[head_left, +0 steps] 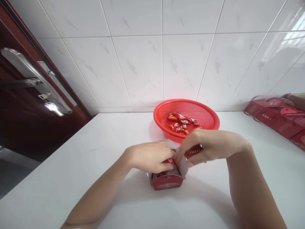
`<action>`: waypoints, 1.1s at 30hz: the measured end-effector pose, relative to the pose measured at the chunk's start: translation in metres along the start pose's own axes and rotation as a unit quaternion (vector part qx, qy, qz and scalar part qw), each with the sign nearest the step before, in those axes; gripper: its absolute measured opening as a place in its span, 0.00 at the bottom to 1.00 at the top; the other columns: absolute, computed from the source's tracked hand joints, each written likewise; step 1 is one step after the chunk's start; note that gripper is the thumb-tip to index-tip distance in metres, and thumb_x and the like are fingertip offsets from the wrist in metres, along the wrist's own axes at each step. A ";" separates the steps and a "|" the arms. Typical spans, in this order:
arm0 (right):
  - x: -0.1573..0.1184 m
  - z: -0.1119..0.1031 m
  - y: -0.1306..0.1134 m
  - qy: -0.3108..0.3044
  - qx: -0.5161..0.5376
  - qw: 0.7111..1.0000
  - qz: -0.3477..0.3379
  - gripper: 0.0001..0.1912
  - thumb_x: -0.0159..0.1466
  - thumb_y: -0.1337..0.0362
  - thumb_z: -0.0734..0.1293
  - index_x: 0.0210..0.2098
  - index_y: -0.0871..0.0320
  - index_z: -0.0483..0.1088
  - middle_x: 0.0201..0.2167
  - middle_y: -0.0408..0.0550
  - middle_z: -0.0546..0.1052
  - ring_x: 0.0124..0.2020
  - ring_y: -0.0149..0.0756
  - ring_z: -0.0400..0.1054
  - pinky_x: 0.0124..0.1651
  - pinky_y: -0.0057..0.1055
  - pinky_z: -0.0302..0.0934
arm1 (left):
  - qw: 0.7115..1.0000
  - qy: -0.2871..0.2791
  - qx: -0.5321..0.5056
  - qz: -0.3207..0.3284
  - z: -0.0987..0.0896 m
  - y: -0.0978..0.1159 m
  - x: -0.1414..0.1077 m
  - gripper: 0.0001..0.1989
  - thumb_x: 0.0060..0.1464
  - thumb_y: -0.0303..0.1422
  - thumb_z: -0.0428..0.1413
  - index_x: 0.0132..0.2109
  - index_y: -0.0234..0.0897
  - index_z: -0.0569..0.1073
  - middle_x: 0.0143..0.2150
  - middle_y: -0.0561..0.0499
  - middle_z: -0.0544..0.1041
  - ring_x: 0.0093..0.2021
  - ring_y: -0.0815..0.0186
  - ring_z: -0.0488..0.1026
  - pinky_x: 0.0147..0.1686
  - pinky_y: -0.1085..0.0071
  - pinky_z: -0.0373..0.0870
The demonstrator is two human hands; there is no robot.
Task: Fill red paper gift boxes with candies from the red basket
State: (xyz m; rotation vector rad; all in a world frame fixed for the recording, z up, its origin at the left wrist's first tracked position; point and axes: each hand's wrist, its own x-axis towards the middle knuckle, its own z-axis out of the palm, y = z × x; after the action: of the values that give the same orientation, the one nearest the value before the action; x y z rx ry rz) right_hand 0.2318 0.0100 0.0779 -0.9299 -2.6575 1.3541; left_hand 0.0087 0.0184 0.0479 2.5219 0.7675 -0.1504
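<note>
Before the worktop's back-edge basket, the left hand dips into a red box, right hand alongside. I can't tell their grip.

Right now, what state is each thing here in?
Small red box: upright, top open, something red inside.
Left hand: fingers down in the box.
Right hand: curled at the box's right side; grip unclear.
Red basket: upright, partly filled.
Wrapped packets: loose in the basket.
Keys: hanging at the door.
Red boxes: grouped together.
</note>
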 end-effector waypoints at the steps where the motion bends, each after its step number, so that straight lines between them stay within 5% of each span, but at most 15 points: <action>1: 0.001 0.003 -0.004 -0.027 -0.030 0.999 0.022 0.10 0.65 0.67 0.69 0.44 0.58 0.81 0.26 0.41 0.74 0.23 0.26 0.63 0.25 0.23 0.56 | 1.000 -0.027 0.003 -0.015 -0.001 -0.001 0.000 0.08 0.59 0.32 0.53 0.32 0.42 0.74 0.28 0.52 0.76 0.27 0.63 0.72 0.28 0.69 0.63; 5: 0.005 0.014 -0.020 -0.062 -0.134 0.985 0.084 0.06 0.63 0.72 0.69 0.37 0.60 0.80 0.22 0.38 0.71 0.21 0.25 0.59 0.25 0.25 0.51 | 0.995 -0.059 0.024 -0.078 -0.006 0.000 -0.002 0.05 0.60 0.30 0.51 0.37 0.40 0.72 0.38 0.51 0.78 0.34 0.62 0.74 0.28 0.70 0.62; 8: 0.006 0.021 -0.027 -0.082 -0.153 0.981 0.092 0.05 0.61 0.74 0.69 0.31 0.60 0.77 0.20 0.37 0.68 0.21 0.25 0.57 0.25 0.27 0.48 | 0.993 -0.064 0.039 -0.095 -0.008 0.002 -0.004 0.05 0.60 0.29 0.50 0.35 0.40 0.69 0.35 0.52 0.76 0.31 0.64 0.71 0.26 0.70 0.59; 18: 0.003 0.030 -0.025 -0.040 -0.158 0.984 0.064 0.16 0.59 0.74 0.68 0.20 0.57 0.60 0.17 0.36 0.63 0.18 0.26 0.52 0.22 0.30 0.42 | 0.997 -0.042 0.048 -0.051 0.002 -0.001 0.000 0.12 0.61 0.26 0.46 0.29 0.38 0.66 0.29 0.51 0.70 0.27 0.65 0.65 0.26 0.69 0.57; 25: 0.001 0.022 -0.020 0.010 -0.106 0.994 -0.015 0.06 0.63 0.73 0.68 0.32 0.59 0.75 0.22 0.39 0.71 0.21 0.26 0.59 0.23 0.26 0.50 | 0.997 -0.032 0.038 -0.060 -0.002 -0.001 -0.003 0.13 0.61 0.27 0.47 0.28 0.38 0.68 0.29 0.51 0.72 0.26 0.65 0.66 0.26 0.69 0.58; 29: 0.005 0.012 -0.012 0.114 0.052 0.990 -0.068 0.11 0.69 0.59 0.68 0.37 0.60 0.76 0.24 0.41 0.74 0.21 0.27 0.65 0.23 0.25 0.58 | 0.998 0.047 -0.036 -0.023 -0.011 0.003 -0.008 0.13 0.63 0.29 0.45 0.33 0.39 0.72 0.27 0.54 0.72 0.27 0.66 0.68 0.28 0.71 0.61; 33: 0.014 0.008 -0.005 0.251 0.199 0.945 -0.067 0.22 0.70 0.46 0.65 0.32 0.59 0.72 0.22 0.41 0.72 0.19 0.28 0.68 0.23 0.25 0.63 | 0.962 0.241 -0.124 -0.040 -0.016 0.006 -0.011 0.12 0.64 0.31 0.46 0.37 0.39 0.74 0.33 0.53 0.76 0.33 0.65 0.73 0.32 0.71 0.68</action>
State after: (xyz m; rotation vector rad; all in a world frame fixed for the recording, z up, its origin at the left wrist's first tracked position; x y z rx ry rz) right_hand 0.2153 0.0093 0.0734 -0.8764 -1.9424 1.3285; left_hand 0.0016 0.0164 0.0666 2.3062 1.0015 0.5212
